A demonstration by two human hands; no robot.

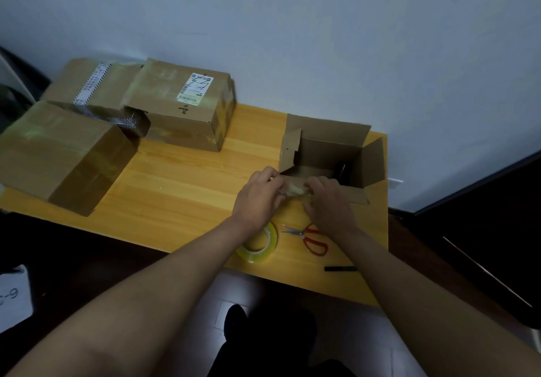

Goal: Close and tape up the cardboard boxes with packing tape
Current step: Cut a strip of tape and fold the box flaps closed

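Observation:
An open cardboard box [328, 145] stands at the right end of the wooden table [181, 189], its flaps up and its near flap folded toward me. My left hand [259, 198] and my right hand [329, 201] meet at that near flap, and both pinch a crumpled strip of clear tape [295, 190] stretched between them. A roll of yellowish packing tape [260, 246] lies on the table just under my left wrist. Something dark sits inside the box.
Red-handled scissors [311, 237] lie beside the roll, and a black marker [341, 268] rests near the front edge. Three taped boxes [181, 104] crowd the table's left and back. A white wall is behind. Dark furniture stands at the right.

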